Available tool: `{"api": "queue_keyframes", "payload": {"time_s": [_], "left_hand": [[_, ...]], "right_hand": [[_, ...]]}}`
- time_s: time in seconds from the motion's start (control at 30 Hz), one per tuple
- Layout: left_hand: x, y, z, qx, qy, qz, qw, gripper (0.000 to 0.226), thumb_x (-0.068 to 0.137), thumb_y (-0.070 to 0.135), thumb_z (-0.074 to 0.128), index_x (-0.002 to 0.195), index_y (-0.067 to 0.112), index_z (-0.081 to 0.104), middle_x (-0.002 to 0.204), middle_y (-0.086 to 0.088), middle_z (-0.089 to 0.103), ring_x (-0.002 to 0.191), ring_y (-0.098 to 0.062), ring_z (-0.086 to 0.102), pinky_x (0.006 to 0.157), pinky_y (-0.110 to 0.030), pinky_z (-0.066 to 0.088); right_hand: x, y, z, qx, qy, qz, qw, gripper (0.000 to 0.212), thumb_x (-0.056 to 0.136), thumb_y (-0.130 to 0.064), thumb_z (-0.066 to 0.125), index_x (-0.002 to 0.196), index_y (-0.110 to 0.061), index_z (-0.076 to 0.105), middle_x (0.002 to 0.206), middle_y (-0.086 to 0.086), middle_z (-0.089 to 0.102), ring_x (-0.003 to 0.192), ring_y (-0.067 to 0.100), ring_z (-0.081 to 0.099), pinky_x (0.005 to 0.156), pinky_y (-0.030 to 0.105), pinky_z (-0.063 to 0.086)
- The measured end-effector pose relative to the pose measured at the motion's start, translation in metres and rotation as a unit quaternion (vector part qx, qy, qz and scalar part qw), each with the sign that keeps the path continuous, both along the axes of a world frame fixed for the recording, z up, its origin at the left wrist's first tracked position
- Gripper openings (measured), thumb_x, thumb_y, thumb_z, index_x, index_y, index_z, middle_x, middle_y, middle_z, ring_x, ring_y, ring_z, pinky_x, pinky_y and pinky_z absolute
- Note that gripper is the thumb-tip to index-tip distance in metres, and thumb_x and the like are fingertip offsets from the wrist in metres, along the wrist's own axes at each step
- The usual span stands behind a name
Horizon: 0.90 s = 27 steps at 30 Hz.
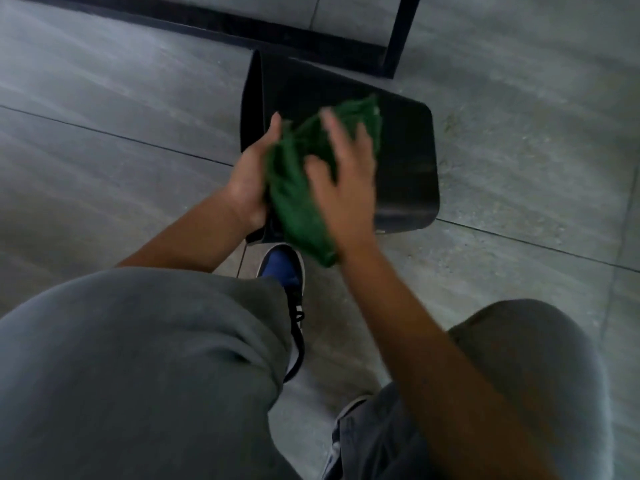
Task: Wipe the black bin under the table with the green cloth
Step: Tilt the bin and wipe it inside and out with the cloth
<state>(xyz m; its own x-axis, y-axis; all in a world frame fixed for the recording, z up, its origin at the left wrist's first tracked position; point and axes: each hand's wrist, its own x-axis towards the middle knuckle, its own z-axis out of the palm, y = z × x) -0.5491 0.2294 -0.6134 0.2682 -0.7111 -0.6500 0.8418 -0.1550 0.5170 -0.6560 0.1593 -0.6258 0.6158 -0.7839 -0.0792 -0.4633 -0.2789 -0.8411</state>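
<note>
Both hands are meeting over the black bin [405, 161], which is lying tipped on its side on the grey tiled floor [104, 133], its open mouth facing nine o'clock and its rounded base facing three o'clock. Beyond it, at twelve o'clock, the black metal table frame [398, 39] is standing on the floor, one corner of it sitting just behind the bin. Nearer the camera, grey trouser legs [138, 368] are filling the lower part of the view, with a knee at seven o'clock and another at five o'clock. Between them, a blue and black shoe [282, 268] is pointing toward the bin, its toe just beside the bin's near edge. At the centre, the green cloth [298, 199] is bunching up against the bin's upper side, motion-blurred, one end reaching toward one o'clock and the other trailing toward six o'clock. On the nine o'clock side of the cloth, the left hand [251, 181] is curling around it at the bin's rim, thumb pointing toward twelve o'clock. On the three o'clock side, the right hand [346, 181] is pressing on the cloth with its fingers spread and mostly straight, though blur is softening the fingertips
</note>
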Motion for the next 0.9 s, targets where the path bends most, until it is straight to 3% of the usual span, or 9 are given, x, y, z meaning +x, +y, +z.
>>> {"api": "queue_keyframes", "payload": {"time_s": [0.07, 0.13, 0.23, 0.37, 0.43, 0.53, 0.6, 0.77, 0.9], "left_hand": [[0.002, 0.003, -0.009, -0.005, 0.019, -0.002, 1.000, 0.057, 0.105, 0.047, 0.031, 0.133, 0.010, 0.065, 0.126, -0.009, 0.071, 0.121, -0.026, 0.066, 0.105, -0.039, 0.052], [0.005, 0.006, -0.012, 0.020, 0.007, 0.020, 1.000, 0.062, 0.108, 0.052, 0.024, 0.131, 0.015, 0.069, 0.130, -0.007, 0.071, 0.126, -0.023, 0.064, 0.115, -0.041, 0.043], [0.004, 0.011, -0.014, 0.065, -0.009, 0.030, 0.997, 0.062, 0.108, 0.056, 0.032, 0.135, 0.010, 0.063, 0.133, -0.017, 0.069, 0.123, -0.032, 0.066, 0.103, -0.045, 0.054], [0.005, 0.008, -0.006, 0.097, -0.089, 0.033, 0.991, 0.048, 0.104, 0.052, 0.048, 0.127, 0.013, 0.065, 0.121, -0.014, 0.075, 0.110, -0.033, 0.073, 0.086, -0.045, 0.063], [0.004, 0.000, 0.002, 0.113, -0.092, 0.034, 0.989, 0.051, 0.103, 0.054, 0.050, 0.129, 0.012, 0.065, 0.121, -0.016, 0.075, 0.110, -0.034, 0.073, 0.096, -0.050, 0.058], [0.004, -0.007, 0.006, 0.091, -0.072, 0.046, 0.992, 0.056, 0.107, 0.050, 0.040, 0.136, 0.007, 0.061, 0.120, -0.015, 0.074, 0.111, -0.029, 0.070, 0.100, -0.041, 0.054], [0.004, 0.001, 0.001, 0.078, -0.058, 0.052, 0.994, 0.054, 0.108, 0.046, 0.038, 0.140, 0.008, 0.058, 0.123, -0.015, 0.072, 0.115, -0.029, 0.068, 0.101, -0.039, 0.054], [0.005, 0.011, -0.005, 0.129, -0.086, 0.041, 0.987, 0.051, 0.101, 0.055, 0.052, 0.126, 0.014, 0.067, 0.118, -0.014, 0.076, 0.105, -0.031, 0.075, 0.081, -0.045, 0.064], [0.002, -0.005, 0.010, 0.132, -0.103, 0.037, 0.985, 0.055, 0.100, 0.058, 0.053, 0.126, 0.012, 0.068, 0.120, -0.016, 0.075, 0.111, -0.033, 0.073, 0.092, -0.047, 0.060]], "right_hand": [[0.013, 0.042, 0.008, -0.083, 0.026, 0.009, 0.996, 0.065, 0.091, -0.071, 0.045, 0.149, -0.042, 0.047, 0.169, 0.011, 0.023, 0.157, 0.035, 0.018, 0.126, 0.056, 0.013], [0.015, 0.036, -0.002, -0.129, 0.044, 0.039, 0.990, 0.067, 0.091, -0.076, 0.043, 0.145, -0.037, 0.054, 0.166, 0.012, 0.033, 0.154, 0.034, 0.025, 0.125, 0.054, 0.014], [-0.004, -0.029, -0.035, -0.137, 0.124, 0.017, 0.983, 0.053, 0.100, -0.061, 0.043, 0.144, -0.035, 0.056, 0.162, 0.011, 0.041, 0.152, 0.030, 0.032, 0.125, 0.051, 0.023], [-0.038, -0.129, -0.059, -0.002, 0.169, -0.146, 0.975, 0.047, 0.105, -0.034, 0.047, 0.151, -0.026, 0.050, 0.163, 0.009, 0.038, 0.145, 0.028, 0.042, 0.115, 0.041, 0.040], [-0.023, -0.096, -0.041, -0.006, 0.160, -0.139, 0.977, 0.047, 0.103, -0.028, 0.049, 0.149, -0.023, 0.053, 0.165, 0.010, 0.033, 0.150, 0.028, 0.035, 0.120, 0.041, 0.036], [0.016, 0.003, -0.016, -0.129, 0.027, 0.012, 0.991, 0.046, 0.096, -0.030, 0.048, 0.139, -0.021, 0.062, 0.160, 0.014, 0.042, 0.149, 0.033, 0.036, 0.122, 0.047, 0.032], [0.015, 0.015, -0.020, -0.170, 0.005, 0.089, 0.981, 0.045, 0.096, -0.029, 0.049, 0.137, -0.019, 0.065, 0.156, 0.017, 0.046, 0.147, 0.037, 0.040, 0.122, 0.050, 0.033], [-0.049, -0.101, -0.058, -0.020, 0.164, -0.088, 0.982, 0.045, 0.105, -0.019, 0.049, 0.150, -0.017, 0.052, 0.167, 0.016, 0.029, 0.155, 0.031, 0.028, 0.125, 0.039, 0.027], [-0.020, -0.045, -0.028, -0.063, 0.095, -0.052, 0.992, 0.045, 0.104, -0.021, 0.049, 0.149, -0.016, 0.054, 0.164, 0.017, 0.034, 0.153, 0.032, 0.030, 0.125, 0.044, 0.028]]}}
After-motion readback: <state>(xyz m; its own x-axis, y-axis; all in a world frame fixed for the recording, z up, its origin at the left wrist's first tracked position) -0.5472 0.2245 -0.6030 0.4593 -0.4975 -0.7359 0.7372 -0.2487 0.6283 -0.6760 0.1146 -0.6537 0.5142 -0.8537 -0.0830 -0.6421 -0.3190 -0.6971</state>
